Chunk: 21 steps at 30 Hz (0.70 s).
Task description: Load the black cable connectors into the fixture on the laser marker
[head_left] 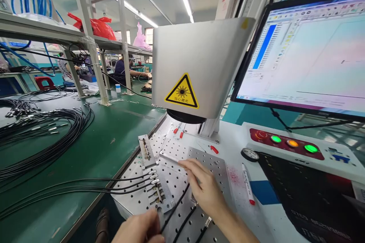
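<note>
Nearest to us at the bottom edge, our left hand (139,229) was curled with its fingers pinched on thin black cables (178,205) that ran up and to the right across the perforated metal plate (171,152). Our right hand (203,188) lay flat on that plate just beyond, fingers together and stretched toward a narrow metal strip (169,156), the fingertips touching it; whether they gripped it we could not tell. Just left of the hands sat a small metal fixture (159,193) with metal-tipped cable ends (152,176) laid into it side by side, and a second fixture (145,151) stood further up the plate. Those cables trailed left over the plate's edge onto the green desk (108,140), where a large loop of black cables (42,136) lay well apart from us. Above the plate hung the grey laser head (199,64) with its yellow warning label (182,93), leaving open room beneath. Right of our hand lay a red-capped marker (247,183), bare plate between them, then a control panel (286,144) with lit buttons under the monitor (308,49)
</note>
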Motion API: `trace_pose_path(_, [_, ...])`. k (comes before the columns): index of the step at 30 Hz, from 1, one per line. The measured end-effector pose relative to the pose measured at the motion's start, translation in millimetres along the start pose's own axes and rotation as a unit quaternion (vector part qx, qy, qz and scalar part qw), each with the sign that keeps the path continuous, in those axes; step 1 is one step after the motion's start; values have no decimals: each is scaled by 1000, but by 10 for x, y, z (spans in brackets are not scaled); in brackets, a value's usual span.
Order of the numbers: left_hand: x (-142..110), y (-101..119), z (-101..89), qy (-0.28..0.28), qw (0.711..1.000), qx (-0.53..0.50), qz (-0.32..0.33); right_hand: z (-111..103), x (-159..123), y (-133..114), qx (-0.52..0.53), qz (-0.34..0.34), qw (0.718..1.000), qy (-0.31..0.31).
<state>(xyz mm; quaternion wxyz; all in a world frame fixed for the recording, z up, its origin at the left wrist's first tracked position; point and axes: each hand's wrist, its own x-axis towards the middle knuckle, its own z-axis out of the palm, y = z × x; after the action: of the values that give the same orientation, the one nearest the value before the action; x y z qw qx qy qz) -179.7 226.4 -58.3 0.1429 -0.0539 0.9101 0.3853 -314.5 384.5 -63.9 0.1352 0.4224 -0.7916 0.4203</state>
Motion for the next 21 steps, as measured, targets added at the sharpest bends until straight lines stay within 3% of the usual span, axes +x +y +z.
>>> trace_pose_path(3, [-143,-111,-297,20,999,-24,21,-44,32,-3,13,15,999,33])
trace_pose_path(6, [-262,-263,-490,45,999,-8,6,-11,33,-49,27,22,999,19])
trace_pose_path(11, [-304,-450,-502,70,986,148,-35,167,-51,-127,12,-13,996,-93])
trace_pose_path(15, [-296,-384,-497,41,963,255,-79,270,-90,-141,-26,-21,980,-197])
trace_pose_path(18, [-284,-304,-548,9,942,313,-118,295,-82,-141,-45,-12,973,-226])
trace_pose_path(21, [-258,-290,-598,-8,938,328,-114,306,-74,-133,-58,-18,970,-234])
